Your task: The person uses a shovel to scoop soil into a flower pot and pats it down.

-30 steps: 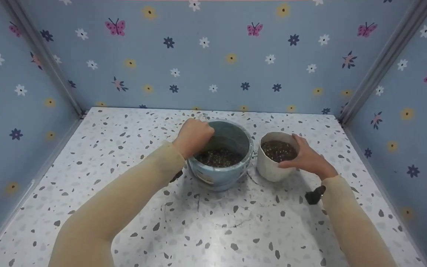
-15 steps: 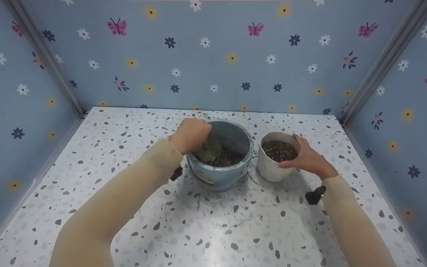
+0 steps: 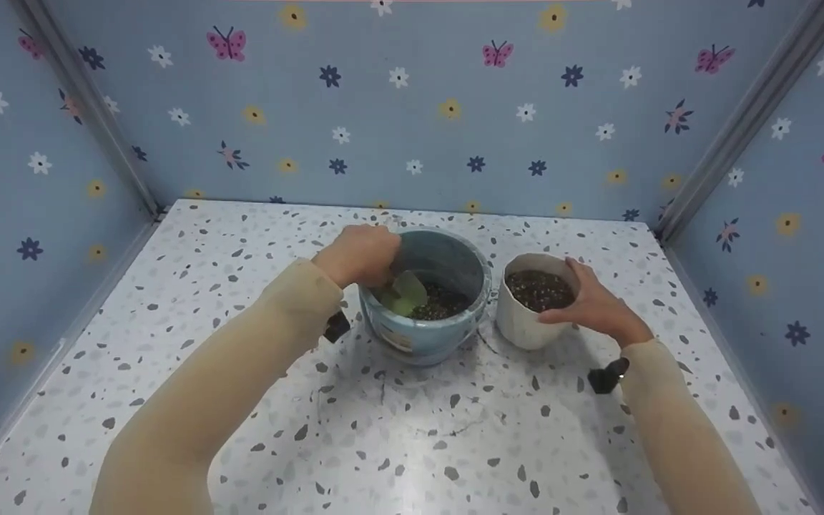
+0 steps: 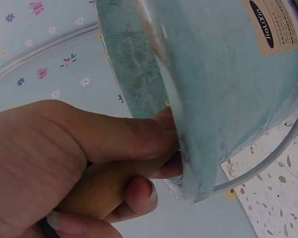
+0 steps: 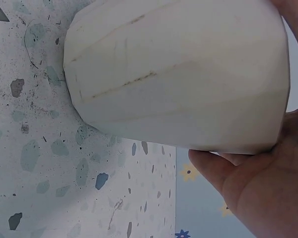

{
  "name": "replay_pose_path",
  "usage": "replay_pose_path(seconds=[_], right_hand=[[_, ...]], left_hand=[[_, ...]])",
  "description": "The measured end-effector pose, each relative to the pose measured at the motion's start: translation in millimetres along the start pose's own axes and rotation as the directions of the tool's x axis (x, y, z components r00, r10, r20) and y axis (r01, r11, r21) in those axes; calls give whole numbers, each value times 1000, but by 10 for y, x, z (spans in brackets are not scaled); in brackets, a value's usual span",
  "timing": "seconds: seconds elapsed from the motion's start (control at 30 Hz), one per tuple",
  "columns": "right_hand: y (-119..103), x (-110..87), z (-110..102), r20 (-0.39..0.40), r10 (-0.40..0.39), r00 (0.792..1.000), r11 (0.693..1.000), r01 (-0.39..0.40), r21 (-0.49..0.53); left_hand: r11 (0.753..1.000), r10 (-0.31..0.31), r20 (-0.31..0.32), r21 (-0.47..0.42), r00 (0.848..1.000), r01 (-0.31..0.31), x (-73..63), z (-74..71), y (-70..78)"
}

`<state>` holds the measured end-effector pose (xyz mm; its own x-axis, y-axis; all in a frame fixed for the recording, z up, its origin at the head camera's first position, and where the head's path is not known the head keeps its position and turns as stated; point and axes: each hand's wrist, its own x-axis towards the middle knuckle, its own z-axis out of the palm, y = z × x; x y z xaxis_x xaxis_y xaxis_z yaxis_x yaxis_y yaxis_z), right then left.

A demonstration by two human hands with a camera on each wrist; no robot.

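Note:
My left hand [image 3: 362,255] is at the left rim of a light-blue bucket-like pot [image 3: 423,342] with dark soil [image 3: 444,302] inside. It grips a small garden trowel by its wooden handle [image 4: 92,191], which passes over the rim in the left wrist view. The trowel's green blade [image 3: 406,293] shows inside the pot, against the soil; its tip cannot be made out. My right hand [image 3: 594,307] grips the right side of a white faceted pot [image 3: 523,323], thumb in front and fingers behind. That pot stands upright, nearly filled with dark speckled soil [image 3: 539,288].
Both pots stand side by side on a white speckled tabletop [image 3: 412,443]. Blue patterned panels [image 3: 412,93] close off the back and both sides. A thin wire-like handle [image 4: 278,151] hangs around the blue pot. Short dark cracks or marks [image 3: 455,431] lie on the table in front.
The green trowel blade has come into view inside the blue pot, turning upward from the soil. My left hand has shifted slightly left. The right hand and white pot have stayed put.

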<state>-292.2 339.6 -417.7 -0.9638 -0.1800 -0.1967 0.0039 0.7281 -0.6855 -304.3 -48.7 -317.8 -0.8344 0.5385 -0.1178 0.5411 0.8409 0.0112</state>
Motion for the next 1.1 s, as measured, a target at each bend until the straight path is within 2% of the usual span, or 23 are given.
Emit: replay_pose_path(seconds=[0.3, 0.53, 0.67, 0.93, 1.1], right_hand=[[-5, 8, 24, -6, 0, 1000, 1000, 0, 0], [-15, 19, 9, 3, 3, 1000, 1000, -3, -1], [-20, 24, 12, 9, -7, 1000, 999, 8, -36], [3, -39, 7, 46, -130, 990, 986, 134, -95], [29, -95, 27, 5, -159, 987, 981, 159, -116]], left_hand=[[991, 31, 2, -133, 1000, -31, -65, -48, -73], [958, 83, 83, -283, 993, -56, -72, -63, -141], [947, 89, 96, -317, 991, -54, -89, -40, -165], [934, 92, 97, -354, 991, -52, -95, 17, -175], [922, 83, 107, -384, 991, -36, -76, 30, -161]])
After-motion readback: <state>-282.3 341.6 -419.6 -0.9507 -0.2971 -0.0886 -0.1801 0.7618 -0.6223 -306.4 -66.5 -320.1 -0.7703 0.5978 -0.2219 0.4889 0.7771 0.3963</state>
